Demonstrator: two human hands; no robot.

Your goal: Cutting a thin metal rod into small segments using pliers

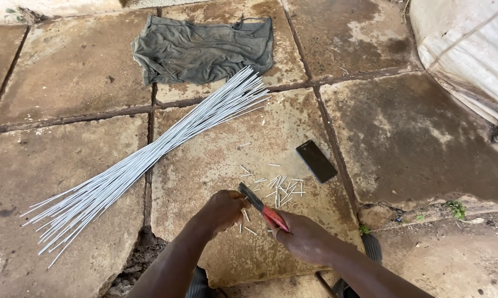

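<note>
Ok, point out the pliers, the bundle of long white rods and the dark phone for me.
pliers [262, 208], head view, on the red handle just past the right hand.
bundle of long white rods [149, 157], head view, mid-length of the bundle.
dark phone [316, 160], head view, centre of its flat face.

Single head-worn view, looking steeply down, close above stone paving [414, 138], facing forward from the wearer

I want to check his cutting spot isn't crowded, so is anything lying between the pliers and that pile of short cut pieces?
Nothing visible does. The pliers in the right hand point at the cut pieces across bare stone. The phone lies beyond the pile, to the right.
</note>
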